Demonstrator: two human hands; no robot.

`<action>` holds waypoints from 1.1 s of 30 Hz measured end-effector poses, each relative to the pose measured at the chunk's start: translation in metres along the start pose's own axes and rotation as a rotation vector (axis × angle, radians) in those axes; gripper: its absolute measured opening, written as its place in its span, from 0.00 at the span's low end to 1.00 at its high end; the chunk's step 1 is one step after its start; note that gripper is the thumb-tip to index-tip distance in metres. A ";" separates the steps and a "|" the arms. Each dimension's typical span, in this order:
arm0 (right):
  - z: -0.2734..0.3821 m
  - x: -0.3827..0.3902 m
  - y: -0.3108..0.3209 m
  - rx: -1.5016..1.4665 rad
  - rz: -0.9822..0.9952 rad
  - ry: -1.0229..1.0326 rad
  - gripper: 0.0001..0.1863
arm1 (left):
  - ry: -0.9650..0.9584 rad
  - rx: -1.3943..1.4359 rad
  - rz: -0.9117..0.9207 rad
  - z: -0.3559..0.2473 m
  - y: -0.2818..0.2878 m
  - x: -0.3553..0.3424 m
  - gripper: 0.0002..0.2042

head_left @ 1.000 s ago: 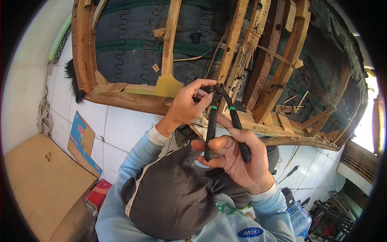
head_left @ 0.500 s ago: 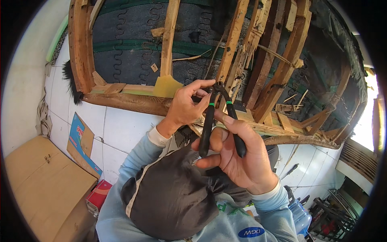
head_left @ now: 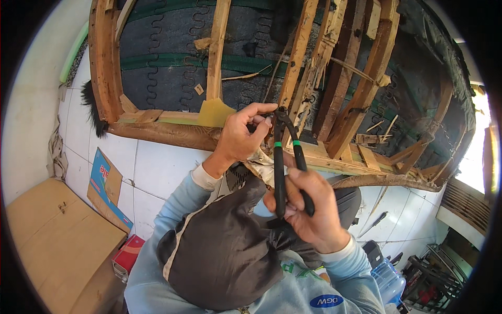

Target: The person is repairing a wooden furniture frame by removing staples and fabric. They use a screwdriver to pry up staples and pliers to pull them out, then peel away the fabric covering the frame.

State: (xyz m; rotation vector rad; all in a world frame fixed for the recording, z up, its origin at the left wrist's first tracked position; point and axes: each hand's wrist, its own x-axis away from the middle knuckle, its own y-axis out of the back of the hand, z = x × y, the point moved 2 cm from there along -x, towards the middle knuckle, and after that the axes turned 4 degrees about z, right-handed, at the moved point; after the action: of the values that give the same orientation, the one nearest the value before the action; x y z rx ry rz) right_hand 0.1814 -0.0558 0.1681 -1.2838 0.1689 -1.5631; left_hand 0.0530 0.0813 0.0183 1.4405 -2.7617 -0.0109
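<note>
Now squeezing black pliers (head_left: pixel 280 170) narrower than before at near end of wooden slat (head_left: pixel 296 57), with right hand (head_left: pixel 319 220) curled around; likely biting firmer. Cannot tell if pinching anything with left hand (head_left: pixel 240 133).

Free gap between wooden slats (head_left: pixel 296 57) beyond the left hand (head_left: pixel 238 137), dark fabric (head_left: pixel 238 90) backing the gap, pliers (head_left: pixel 279 162) and right hand (head_left: pixel 316 206) obstructing from the right, dark cloth (head_left: pixel 219 251) below, passage above tiled floor (head_left: pixel 162 159) at left.

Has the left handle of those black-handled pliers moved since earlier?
Yes: the pliers' long black left handle has swung right, away from the flat yellow piece on the brown wooden frame.
</note>
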 end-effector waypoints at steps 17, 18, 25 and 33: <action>-0.037 0.038 0.080 0.521 0.027 0.199 0.43 | 0.031 0.052 -0.040 0.000 -0.004 -0.056 0.15; -0.034 0.038 0.078 0.523 0.032 0.211 0.43 | 0.024 0.022 -0.050 -0.001 -0.004 -0.061 0.15; -0.017 0.027 0.058 0.506 0.092 0.231 0.44 | 0.003 -0.019 -0.074 -0.012 0.000 -0.097 0.15; -0.013 0.015 0.057 0.496 0.152 0.274 0.40 | -0.037 -0.006 -0.052 -0.014 0.003 -0.103 0.16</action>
State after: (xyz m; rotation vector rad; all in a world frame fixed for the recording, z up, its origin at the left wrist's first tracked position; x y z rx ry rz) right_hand 0.2083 -0.0982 0.1345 -0.6559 0.0438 -1.5212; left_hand 0.1098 0.1681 0.0300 1.5255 -2.7498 -0.0471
